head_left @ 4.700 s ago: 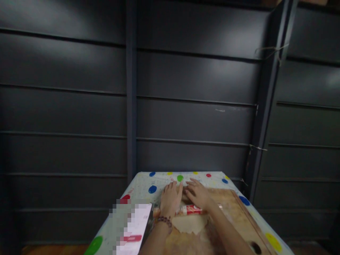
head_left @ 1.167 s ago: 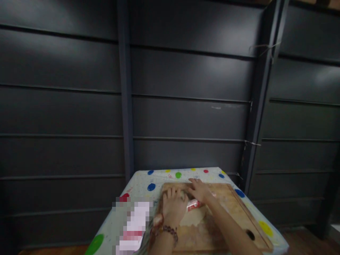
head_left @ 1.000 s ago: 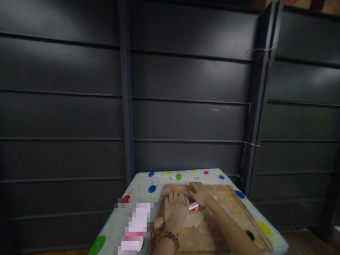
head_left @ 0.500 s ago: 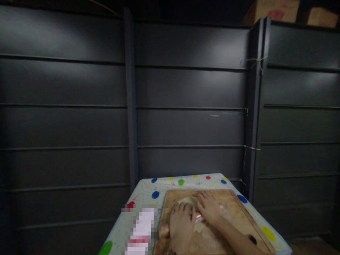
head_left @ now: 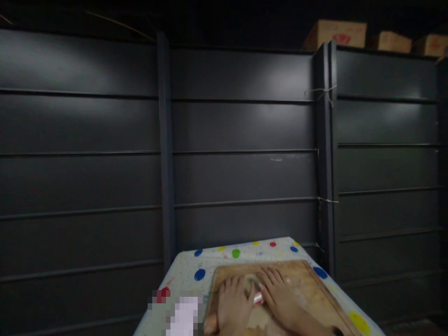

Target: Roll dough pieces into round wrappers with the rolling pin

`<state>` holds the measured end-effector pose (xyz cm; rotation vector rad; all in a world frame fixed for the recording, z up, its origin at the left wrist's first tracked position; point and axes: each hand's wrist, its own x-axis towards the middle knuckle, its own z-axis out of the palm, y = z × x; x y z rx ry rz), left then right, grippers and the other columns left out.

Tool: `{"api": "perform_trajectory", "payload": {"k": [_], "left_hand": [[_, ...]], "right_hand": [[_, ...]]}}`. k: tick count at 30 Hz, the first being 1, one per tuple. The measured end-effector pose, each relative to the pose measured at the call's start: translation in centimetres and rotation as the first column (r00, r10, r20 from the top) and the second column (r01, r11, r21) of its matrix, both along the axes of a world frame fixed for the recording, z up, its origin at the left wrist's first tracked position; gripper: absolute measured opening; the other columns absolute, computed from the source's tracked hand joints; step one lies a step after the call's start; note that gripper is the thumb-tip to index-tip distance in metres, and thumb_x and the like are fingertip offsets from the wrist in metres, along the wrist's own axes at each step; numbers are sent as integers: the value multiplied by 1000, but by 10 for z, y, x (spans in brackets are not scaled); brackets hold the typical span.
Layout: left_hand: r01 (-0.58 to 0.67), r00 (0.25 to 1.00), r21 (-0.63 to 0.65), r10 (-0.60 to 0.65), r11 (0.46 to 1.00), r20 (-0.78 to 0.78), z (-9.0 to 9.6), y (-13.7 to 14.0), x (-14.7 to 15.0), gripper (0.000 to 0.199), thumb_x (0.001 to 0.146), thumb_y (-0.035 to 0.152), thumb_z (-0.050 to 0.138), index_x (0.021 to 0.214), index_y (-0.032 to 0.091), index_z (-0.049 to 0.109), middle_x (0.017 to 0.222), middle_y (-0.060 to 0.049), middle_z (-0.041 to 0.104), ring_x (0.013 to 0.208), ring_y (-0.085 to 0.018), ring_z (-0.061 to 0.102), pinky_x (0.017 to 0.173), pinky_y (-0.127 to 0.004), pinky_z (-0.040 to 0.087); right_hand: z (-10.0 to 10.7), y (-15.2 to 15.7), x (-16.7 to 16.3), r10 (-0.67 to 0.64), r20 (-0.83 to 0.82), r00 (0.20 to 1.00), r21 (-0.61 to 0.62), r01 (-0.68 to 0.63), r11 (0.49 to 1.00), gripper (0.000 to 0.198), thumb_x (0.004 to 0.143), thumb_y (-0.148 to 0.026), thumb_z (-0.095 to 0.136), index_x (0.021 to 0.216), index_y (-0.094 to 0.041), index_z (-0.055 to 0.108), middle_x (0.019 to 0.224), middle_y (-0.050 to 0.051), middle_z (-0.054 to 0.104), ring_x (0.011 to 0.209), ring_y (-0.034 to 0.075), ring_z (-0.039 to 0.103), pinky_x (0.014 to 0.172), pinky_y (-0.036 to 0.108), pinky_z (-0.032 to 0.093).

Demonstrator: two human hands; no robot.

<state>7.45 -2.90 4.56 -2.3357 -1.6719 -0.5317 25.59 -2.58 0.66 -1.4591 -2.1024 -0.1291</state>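
Observation:
My left hand (head_left: 234, 305) lies palm down on a wooden board (head_left: 308, 291), fingers stretched forward. Beside it my right hand (head_left: 280, 296) also rests flat, its fingers pointing away from me. Between the two hands shows a shiny red-and-white thing (head_left: 258, 298); its ends are covered and I cannot tell its kind. A pale, flat, dough-like piece (head_left: 250, 279) lies partly under the fingers. Nearer to me, another pale thin patch (head_left: 258, 319) is on the board. A brownish lump (head_left: 211, 323) sits by my left wrist, partly hidden.
The board lies on a table with a white cloth (head_left: 182, 270) with coloured dots. A pixelated pale object (head_left: 184, 315) is left of the board. Dark panels (head_left: 245, 177) stand behind the table, and cardboard boxes (head_left: 336, 33) show at upper right.
The whole view has shifted, so the table sits lower in the picture. My right hand has drawn slightly nearer to me, and my hands cover more of the pale piece.

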Motion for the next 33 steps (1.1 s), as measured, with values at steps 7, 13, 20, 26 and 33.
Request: {"api": "perform_trajectory", "payload": {"k": [7, 13, 20, 26, 33], "left_hand": [[163, 981, 83, -171, 983, 91, 4, 15, -3, 57, 95, 48, 41, 145, 20, 48, 142, -11, 58, 129, -29, 51, 112, -44, 38], [184, 983, 164, -181, 969, -35, -1, 30, -5, 50, 98, 40, 43, 144, 21, 48, 141, -10, 58, 131, -29, 50, 112, -46, 37], [109, 986, 271, -69, 956, -150, 1, 42, -5, 49, 96, 30, 49, 144, 21, 50, 138, -11, 61, 126, -32, 54, 104, -49, 43], [121, 984, 250, -82, 961, -161, 3, 53, -8, 44, 98, 28, 46, 139, 17, 54, 138, -12, 60, 124, -32, 55, 101, -47, 44], [170, 977, 185, -141, 968, -161, 11, 61, -8, 42, 98, 25, 44, 139, 22, 53, 139, -9, 59, 123, -31, 54, 104, -46, 39]], "right_hand": [[20, 27, -9, 1, 123, 992, -27, 2, 1000, 48, 102, -26, 26, 128, -20, 66, 140, 10, 60, 137, 28, 43, 117, 48, 24], [30, 44, -17, -17, 173, 985, -74, 30, 997, 49, 100, -21, 26, 125, -16, 67, 134, 11, 64, 136, 27, 46, 115, 43, 28], [36, 53, -26, 1, 258, 966, -111, 29, 993, 40, 95, -14, 37, 117, -11, 70, 122, 15, 70, 117, 23, 63, 115, 36, 26], [43, 63, -30, -76, 247, 966, -141, 114, 983, 45, 101, -26, 31, 114, -18, 73, 118, 12, 72, 116, 26, 63, 104, 37, 39], [44, 71, -34, -123, 249, 961, -184, 171, 968, 45, 101, -31, 31, 114, -19, 73, 121, 12, 71, 118, 28, 60, 96, 38, 43]]}}
